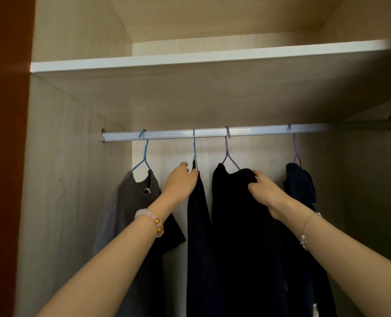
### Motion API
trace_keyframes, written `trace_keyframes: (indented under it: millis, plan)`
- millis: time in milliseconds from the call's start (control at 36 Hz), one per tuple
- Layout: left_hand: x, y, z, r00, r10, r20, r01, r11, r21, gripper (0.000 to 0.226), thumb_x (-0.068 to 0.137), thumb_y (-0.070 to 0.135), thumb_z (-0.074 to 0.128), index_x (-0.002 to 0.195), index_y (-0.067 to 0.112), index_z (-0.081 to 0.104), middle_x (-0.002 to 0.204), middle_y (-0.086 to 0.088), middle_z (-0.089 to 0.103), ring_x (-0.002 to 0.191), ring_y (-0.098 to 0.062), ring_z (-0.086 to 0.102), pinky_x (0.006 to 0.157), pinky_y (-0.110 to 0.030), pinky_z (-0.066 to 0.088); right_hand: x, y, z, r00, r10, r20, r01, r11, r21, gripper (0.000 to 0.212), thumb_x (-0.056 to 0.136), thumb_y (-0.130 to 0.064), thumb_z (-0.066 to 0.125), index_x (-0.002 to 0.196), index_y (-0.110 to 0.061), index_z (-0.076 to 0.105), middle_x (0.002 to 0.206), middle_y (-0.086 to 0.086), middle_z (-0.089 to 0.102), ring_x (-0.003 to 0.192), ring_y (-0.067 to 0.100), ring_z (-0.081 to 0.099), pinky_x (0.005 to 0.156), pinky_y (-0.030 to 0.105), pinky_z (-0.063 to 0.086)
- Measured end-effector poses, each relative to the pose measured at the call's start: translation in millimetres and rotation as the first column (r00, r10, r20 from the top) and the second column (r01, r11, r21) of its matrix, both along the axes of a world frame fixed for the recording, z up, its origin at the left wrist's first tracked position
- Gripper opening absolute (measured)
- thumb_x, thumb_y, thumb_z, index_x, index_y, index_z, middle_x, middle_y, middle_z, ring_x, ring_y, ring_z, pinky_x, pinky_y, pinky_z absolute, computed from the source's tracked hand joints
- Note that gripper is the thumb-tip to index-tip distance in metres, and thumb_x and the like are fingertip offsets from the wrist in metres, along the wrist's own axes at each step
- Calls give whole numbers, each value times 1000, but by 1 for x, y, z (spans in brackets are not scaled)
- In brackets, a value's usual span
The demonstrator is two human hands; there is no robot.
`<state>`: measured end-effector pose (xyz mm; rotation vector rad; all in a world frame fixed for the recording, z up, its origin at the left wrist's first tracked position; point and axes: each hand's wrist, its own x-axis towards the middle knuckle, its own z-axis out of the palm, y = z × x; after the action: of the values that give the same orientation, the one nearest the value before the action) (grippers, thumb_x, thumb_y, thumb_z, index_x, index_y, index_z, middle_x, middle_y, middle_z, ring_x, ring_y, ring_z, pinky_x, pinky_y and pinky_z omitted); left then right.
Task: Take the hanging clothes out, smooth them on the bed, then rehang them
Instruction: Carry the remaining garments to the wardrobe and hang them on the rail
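Note:
Several garments hang on a silver rail (258, 130) inside a wardrobe. From the left: a grey T-shirt (126, 202) on a blue hanger (144, 154), a dark narrow garment (199, 225) on a second blue hanger (194, 147), a black garment (235, 213) on a purple hanger (227, 152), and a dark navy garment (298, 181) on another purple hanger (295, 149). My left hand (180, 181) grips the top of the dark narrow garment at its hanger. My right hand (264, 191) pinches the right shoulder of the black garment.
A white-edged shelf (190, 59) runs across above the rail. The wardrobe's light wood side wall (64, 179) stands at the left, beside a reddish-brown door edge (4, 133). The right side of the wardrobe is in shadow.

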<state>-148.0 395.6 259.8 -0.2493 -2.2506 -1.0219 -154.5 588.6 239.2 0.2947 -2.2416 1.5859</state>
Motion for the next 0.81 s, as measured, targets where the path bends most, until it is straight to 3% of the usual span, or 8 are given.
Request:
trace_keyframes:
  millis: [56,139,194,278,389,583,694,806]
  plan:
    - [4,-16,9,985,124,-119,-133,988,-74,46,95,24,41,139,10,37,134,-10,52,120,-28,50,95,-33,39,-1,0,0,1000,14,4,-14,1000,-6,46,94,0,37,138,-13,35,113,16,56,97,29,57,56,27,44]
    - [12,-47,24,901,368,-231,-412,892,-185,43,90,21,46,131,10,44,132,-11,51,118,-33,50,92,-41,42,-3,0,0,1000,27,9,-27,1000,-13,47,94,0,38,140,-13,34,118,18,55,98,30,56,57,28,44]
    - [17,-69,28,828,528,-189,-561,784,-267,42,88,20,49,127,7,46,132,-14,49,120,-36,47,92,-42,41,-3,-2,-2,1000,18,-4,-18,1000,-20,48,94,0,38,141,-11,34,121,19,55,99,30,56,59,28,44]
    - [20,-95,24,761,649,-5,-609,711,-352,42,87,22,49,126,8,49,132,-16,51,122,-36,49,96,-39,39,-3,-6,-4,1000,3,-25,-4,1000,-27,47,94,0,37,140,-9,35,116,16,55,95,28,55,59,28,43]
    - [16,-121,11,771,633,73,-562,729,-390,37,92,25,44,124,9,54,128,-17,55,116,-36,53,92,-38,42,-4,-10,-6,999,40,-19,-41,997,-58,45,94,1,38,138,-9,37,110,15,55,83,23,56,58,27,42]
    - [9,-135,2,846,524,99,-485,833,-269,36,98,21,41,122,-1,54,126,-26,55,115,-42,52,93,-41,43,-9,-13,-9,999,-24,-30,23,999,-24,54,90,1,40,142,-10,32,117,16,56,89,27,58,60,28,44]
    - [7,-139,-1,830,553,78,-520,816,-253,34,98,15,40,122,-4,54,124,-27,55,113,-43,53,92,-42,44,-4,-14,-6,982,-155,-112,171,974,152,64,89,-7,46,148,-11,20,138,18,46,116,35,52,89,34,45]
    - [6,-148,1,817,568,97,-534,809,-244,34,96,13,41,123,-4,53,125,-27,55,114,-43,53,93,-42,44,14,-30,-6,867,-294,-401,435,839,325,65,88,-10,49,147,-5,22,143,19,37,129,36,39,103,37,34]
